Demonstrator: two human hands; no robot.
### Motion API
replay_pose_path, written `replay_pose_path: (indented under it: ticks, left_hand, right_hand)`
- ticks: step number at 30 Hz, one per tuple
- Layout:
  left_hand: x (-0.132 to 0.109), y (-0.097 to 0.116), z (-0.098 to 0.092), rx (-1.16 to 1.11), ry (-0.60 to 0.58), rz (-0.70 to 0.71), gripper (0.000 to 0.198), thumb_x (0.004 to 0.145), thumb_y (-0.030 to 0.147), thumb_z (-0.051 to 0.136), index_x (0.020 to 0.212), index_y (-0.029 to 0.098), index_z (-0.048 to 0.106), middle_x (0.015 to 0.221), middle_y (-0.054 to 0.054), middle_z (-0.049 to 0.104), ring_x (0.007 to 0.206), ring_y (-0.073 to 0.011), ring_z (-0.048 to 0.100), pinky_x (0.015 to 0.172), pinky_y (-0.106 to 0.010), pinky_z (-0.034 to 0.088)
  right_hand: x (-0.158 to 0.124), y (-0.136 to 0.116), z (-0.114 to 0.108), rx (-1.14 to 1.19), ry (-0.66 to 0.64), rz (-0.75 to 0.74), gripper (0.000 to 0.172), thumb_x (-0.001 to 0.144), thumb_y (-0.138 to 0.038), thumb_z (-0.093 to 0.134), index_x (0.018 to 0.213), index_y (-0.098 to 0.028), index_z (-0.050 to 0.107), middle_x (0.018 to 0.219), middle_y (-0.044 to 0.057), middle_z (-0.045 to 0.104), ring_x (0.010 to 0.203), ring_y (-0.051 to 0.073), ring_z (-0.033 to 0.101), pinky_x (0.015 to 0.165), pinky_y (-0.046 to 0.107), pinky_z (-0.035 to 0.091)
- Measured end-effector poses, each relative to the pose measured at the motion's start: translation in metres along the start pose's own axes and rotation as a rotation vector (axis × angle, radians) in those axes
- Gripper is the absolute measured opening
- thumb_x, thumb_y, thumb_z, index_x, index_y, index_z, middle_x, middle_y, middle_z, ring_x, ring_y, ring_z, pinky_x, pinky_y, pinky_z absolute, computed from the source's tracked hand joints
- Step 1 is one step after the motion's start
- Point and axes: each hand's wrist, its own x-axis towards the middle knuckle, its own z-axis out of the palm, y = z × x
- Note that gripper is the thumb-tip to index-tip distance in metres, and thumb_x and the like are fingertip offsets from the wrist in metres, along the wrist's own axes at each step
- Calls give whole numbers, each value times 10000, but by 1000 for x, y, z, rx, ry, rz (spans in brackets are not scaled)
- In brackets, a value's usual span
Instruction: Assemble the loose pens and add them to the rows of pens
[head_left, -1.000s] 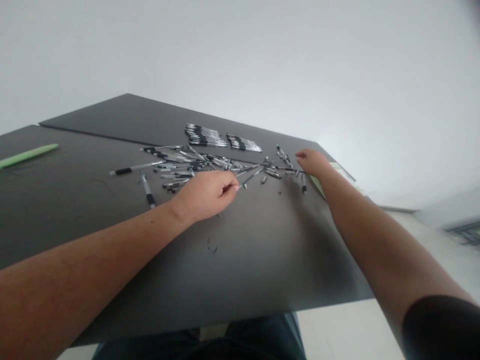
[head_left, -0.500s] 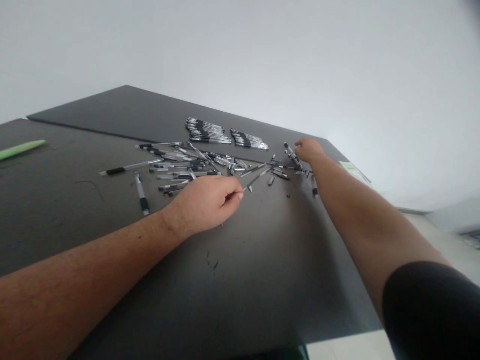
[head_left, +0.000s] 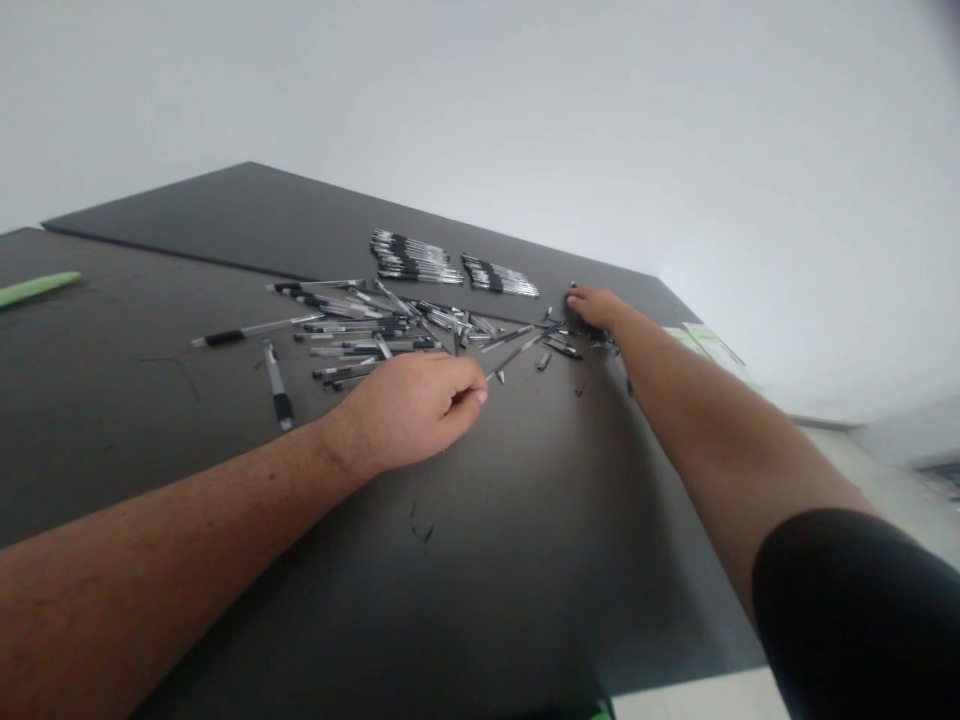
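Note:
My left hand (head_left: 424, 405) is closed in a pinch over the near edge of a loose pile of clear pens with black grips (head_left: 356, 325). What its fingers hold, if anything, is hidden. A thin dark pen refill (head_left: 525, 347) lies slantwise just beyond the fingertips; I cannot tell whether they touch it. Farther out on the right, my right hand (head_left: 592, 306) has its fingers curled down over pens, and a dark pen end (head_left: 574, 285) shows past the fingertips. Small pen parts (head_left: 562, 347) lie between the hands.
Two neat rows of pens (head_left: 416, 258) (head_left: 500, 275) lie behind the pile on the dark table (head_left: 510, 560). A single pen (head_left: 277, 385) lies at left, with a green object (head_left: 37, 288) beyond it. Papers (head_left: 712, 345) stick out at the right edge, near the wall.
My right hand has moved left and closed over the pens that showed beside it before. The left hand keeps its pinch and place. The view has shifted slightly.

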Motion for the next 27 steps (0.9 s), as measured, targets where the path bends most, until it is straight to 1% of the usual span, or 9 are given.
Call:
replay_pose_path:
  ticks: [2,4,8,12,16,20,23,27]
  left_hand:
    - [0,0,1,5,-4,3,236,1049,259,572,964,208,786,885,-48,810,851,-235,758,793,-347,504]
    - [1,0,1,14,-9,4,238,1046,256,576,959,205,791,884,-49,813,851,-237,761,783,-345,498]
    - [2,1,1,24,-30,-7,240,1040,259,584,945,206,798,869,-46,816,826,-232,760,748,-333,488]
    - [3,2,1,28,-22,-10,232,1034,261,591,968,214,808,879,-43,821,822,-227,761,740,-323,489]
    - [3,3,1,42,-24,-9,231,1026,257,590,955,213,805,867,-45,815,799,-222,750,727,-322,481]
    - [4,4,0,66,-52,-20,231,1025,267,584,955,213,798,877,-47,817,829,-231,760,741,-324,484]
    - [5,4,-1,81,-80,-29,238,1026,277,574,959,210,793,884,-52,816,839,-240,763,753,-335,485]
    - [6,5,-2,72,-93,-38,244,1020,282,569,973,207,797,884,-53,813,824,-243,755,755,-346,479]
  right_hand:
    - [-6,-2,2,-6,-25,-24,511,1113,-314,545,1580,-234,735,1635,106,718,1504,272,674,1273,386,493]
    - [-15,-4,1,-15,-30,-36,523,1106,-281,539,1588,-214,729,1633,120,718,1508,286,673,1281,399,488]
    - [-37,-12,-4,-29,-43,-68,502,1113,-280,519,1551,-209,754,1623,118,726,1506,290,673,1274,384,489]
    - [-63,-24,-8,-32,-56,-109,473,1123,-276,500,1502,-218,777,1597,107,747,1486,280,679,1260,357,486]
    - [-90,-34,-11,-25,-52,-147,447,1136,-274,486,1460,-187,780,1566,145,758,1456,290,689,1225,345,497]
    - [-114,-43,-13,-14,-49,-189,402,1143,-258,480,1344,-152,811,1480,195,788,1382,315,721,1183,362,514]
    - [-130,-49,-14,-1,-47,-228,387,1148,-241,467,1279,-137,816,1424,206,803,1361,314,720,1185,366,507]
    - [-153,-54,-13,21,-34,-269,377,1150,-240,462,1238,-151,818,1386,193,813,1363,303,708,1211,370,494]
